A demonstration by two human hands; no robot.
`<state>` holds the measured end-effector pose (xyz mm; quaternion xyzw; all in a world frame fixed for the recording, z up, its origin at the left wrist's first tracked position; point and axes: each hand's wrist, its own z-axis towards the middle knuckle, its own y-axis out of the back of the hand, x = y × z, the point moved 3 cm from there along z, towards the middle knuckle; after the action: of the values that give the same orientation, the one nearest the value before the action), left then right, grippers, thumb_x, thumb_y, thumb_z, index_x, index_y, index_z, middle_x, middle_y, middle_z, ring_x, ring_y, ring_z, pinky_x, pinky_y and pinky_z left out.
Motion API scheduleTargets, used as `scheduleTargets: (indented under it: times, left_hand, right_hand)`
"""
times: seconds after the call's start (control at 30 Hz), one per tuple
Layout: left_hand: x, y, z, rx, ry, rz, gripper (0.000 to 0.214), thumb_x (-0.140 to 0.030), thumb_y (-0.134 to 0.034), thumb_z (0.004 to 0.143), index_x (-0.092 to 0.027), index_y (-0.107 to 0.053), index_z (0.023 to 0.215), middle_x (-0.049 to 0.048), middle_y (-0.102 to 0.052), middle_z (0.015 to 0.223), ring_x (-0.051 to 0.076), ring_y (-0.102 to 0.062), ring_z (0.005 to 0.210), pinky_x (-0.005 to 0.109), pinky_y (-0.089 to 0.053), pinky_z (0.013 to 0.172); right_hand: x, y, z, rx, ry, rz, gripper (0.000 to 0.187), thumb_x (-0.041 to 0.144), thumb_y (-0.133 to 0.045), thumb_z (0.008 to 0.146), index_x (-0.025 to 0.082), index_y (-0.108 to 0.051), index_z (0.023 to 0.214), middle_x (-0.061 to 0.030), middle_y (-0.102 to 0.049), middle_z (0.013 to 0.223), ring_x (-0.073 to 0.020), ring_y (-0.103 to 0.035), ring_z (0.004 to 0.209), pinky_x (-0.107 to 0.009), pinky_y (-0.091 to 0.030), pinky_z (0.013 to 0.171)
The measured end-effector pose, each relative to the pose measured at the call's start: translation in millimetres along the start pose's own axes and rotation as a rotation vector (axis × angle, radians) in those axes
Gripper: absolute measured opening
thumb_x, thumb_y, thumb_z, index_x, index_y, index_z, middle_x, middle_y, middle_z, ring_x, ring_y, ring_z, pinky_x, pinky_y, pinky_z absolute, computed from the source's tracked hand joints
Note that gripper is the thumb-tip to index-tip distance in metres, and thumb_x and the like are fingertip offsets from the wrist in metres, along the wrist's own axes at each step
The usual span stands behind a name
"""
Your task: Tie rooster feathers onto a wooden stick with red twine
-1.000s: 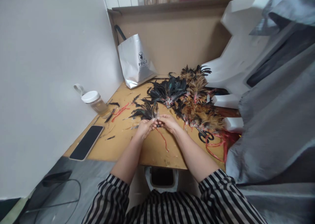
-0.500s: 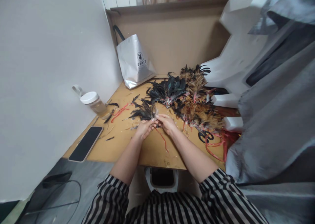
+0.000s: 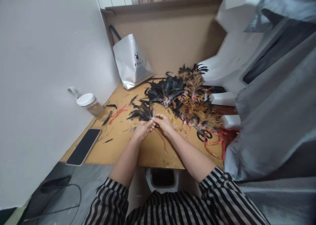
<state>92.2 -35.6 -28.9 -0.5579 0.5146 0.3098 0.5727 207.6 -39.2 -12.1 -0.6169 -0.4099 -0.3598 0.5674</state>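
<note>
Both hands meet over the front middle of the table, fingers pinched at the base of a small bunch of dark feathers [image 3: 143, 111]. My left hand [image 3: 144, 129] is closed on the bunch from the left. Against its fingertips, my right hand [image 3: 163, 124] pinches the same quill ends from the right. A thin red string [image 3: 163, 141] trails from beneath the fingers onto the tabletop. The feather tips fan out to the far left. Just beyond lie a black feather bundle [image 3: 165, 90] and brown feather bundles [image 3: 197, 113], bound at their bases with red and whitish material.
Black-handled scissors [image 3: 204, 135] and loose red ribbon [image 3: 218, 144] lie at the right. On the left are a phone [image 3: 84, 147], a white-lidded jar [image 3: 91, 104] and red strips [image 3: 118, 113] among stray feathers. A silver bag [image 3: 130, 62] stands against the cardboard panel [image 3: 177, 37].
The view has shifted slightly, so everything sits a little further left. My hands keep their pinch on the feather bunch, with only a slight change in the fingers.
</note>
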Motion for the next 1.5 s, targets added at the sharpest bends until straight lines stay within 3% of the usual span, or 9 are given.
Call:
scheduleTargets:
  times: [0.13, 0.33, 0.5, 0.6, 0.73, 0.83, 0.97, 1.2, 1.5]
  left_hand:
    - [-2.9, -1.4, -3.2, 0.051, -0.029, 0.119, 0.029, -0.036, -0.073, 0.061, -0.008, -0.065, 0.062, 0.0054, -0.061, 0.051, 0.007, -0.050, 0.041, 0.019, -0.036, 0.041]
    - [-3.8, 0.4, -6.2, 0.123, -0.018, 0.163, 0.030, -0.034, -0.072, 0.062, -0.007, -0.066, 0.073, 0.0133, -0.069, 0.075, 0.012, -0.059, 0.052, 0.021, -0.043, 0.046]
    - [-3.8, 6.5, -5.6, 0.181, -0.024, 0.249, 0.024, -0.032, -0.069, 0.067, -0.008, -0.065, 0.068, 0.0085, -0.067, 0.063, 0.009, -0.056, 0.046, 0.018, -0.042, 0.043]
    - [-3.2, 11.3, -3.6, 0.193, -0.038, 0.392, 0.026, -0.034, -0.065, 0.069, -0.009, -0.063, 0.061, 0.0046, -0.060, 0.049, 0.009, -0.053, 0.040, 0.019, -0.041, 0.040]
    - [-4.8, 15.2, -1.9, 0.185, -0.100, 0.543, 0.021, -0.031, -0.064, 0.070, -0.010, -0.064, 0.066, 0.0029, -0.059, 0.046, 0.011, -0.054, 0.039, 0.021, -0.043, 0.041]
    - [-5.8, 14.2, -2.5, 0.216, -0.122, 0.589, 0.021, -0.029, -0.061, 0.072, -0.012, -0.062, 0.060, 0.0036, -0.060, 0.047, 0.011, -0.053, 0.039, 0.022, -0.044, 0.042]
    - [-5.9, 10.2, -3.7, 0.241, -0.121, 0.566, 0.029, -0.032, -0.058, 0.075, -0.013, -0.059, 0.054, 0.0046, -0.061, 0.049, 0.010, -0.053, 0.040, 0.022, -0.044, 0.044]
    - [-6.5, 5.1, -4.4, 0.168, -0.082, 0.385, 0.024, -0.034, -0.068, 0.067, -0.012, -0.066, 0.075, 0.0063, -0.068, 0.065, 0.013, -0.062, 0.056, 0.023, -0.048, 0.054]
    - [-6.6, 5.9, -4.8, 0.109, -0.124, 0.438, 0.019, -0.030, -0.063, 0.069, -0.012, -0.065, 0.063, 0.0029, -0.061, 0.052, 0.009, -0.053, 0.044, 0.021, -0.042, 0.047]
  right_hand:
    - [5.7, -1.5, -3.7, 0.165, 0.020, -0.084, 0.032, 0.041, -0.073, 0.056, 0.016, -0.055, 0.064, 0.0054, -0.051, 0.043, -0.0082, -0.046, 0.041, -0.021, -0.032, 0.044]
    - [4.5, 2.7, -2.5, 0.129, 0.093, -0.210, 0.034, 0.040, -0.071, 0.057, 0.016, -0.048, 0.049, 0.0076, -0.043, 0.038, -0.0059, -0.038, 0.038, -0.020, -0.028, 0.043]
    - [3.8, 1.6, -3.4, 0.213, 0.118, -0.332, 0.031, 0.039, -0.063, 0.066, 0.016, -0.048, 0.051, 0.0046, -0.049, 0.041, -0.0085, -0.045, 0.042, -0.021, -0.034, 0.048]
    - [5.4, 1.7, -6.8, 0.139, 0.219, -0.611, 0.027, 0.034, -0.060, 0.068, 0.016, -0.049, 0.052, 0.0025, -0.052, 0.045, -0.0086, -0.045, 0.044, -0.021, -0.032, 0.048]
    - [9.6, -2.3, -14.2, 0.015, 0.392, -0.921, 0.019, 0.027, -0.063, 0.064, 0.015, -0.053, 0.055, 0.0018, -0.053, 0.052, -0.0090, -0.045, 0.050, -0.020, -0.030, 0.049]
    - [11.2, -4.1, -16.8, 0.002, 0.428, -0.926, 0.018, 0.028, -0.059, 0.069, 0.014, -0.056, 0.059, 0.0010, -0.053, 0.054, -0.0092, -0.044, 0.051, -0.020, -0.030, 0.048]
    - [9.2, -1.0, -13.5, -0.029, 0.374, -0.838, 0.019, 0.028, -0.055, 0.071, 0.014, -0.055, 0.058, 0.0019, -0.049, 0.050, -0.0086, -0.041, 0.049, -0.019, -0.027, 0.045]
    - [7.0, 3.9, -6.2, -0.055, 0.238, -0.716, 0.027, 0.037, -0.057, 0.067, 0.013, -0.052, 0.054, 0.0045, -0.042, 0.045, -0.0063, -0.034, 0.044, -0.018, -0.024, 0.041]
    - [12.2, 4.2, -6.5, 0.014, 0.199, -0.740, 0.026, 0.031, -0.058, 0.069, 0.012, -0.055, 0.051, 0.0002, -0.053, 0.047, -0.0075, -0.042, 0.045, -0.018, -0.030, 0.044]
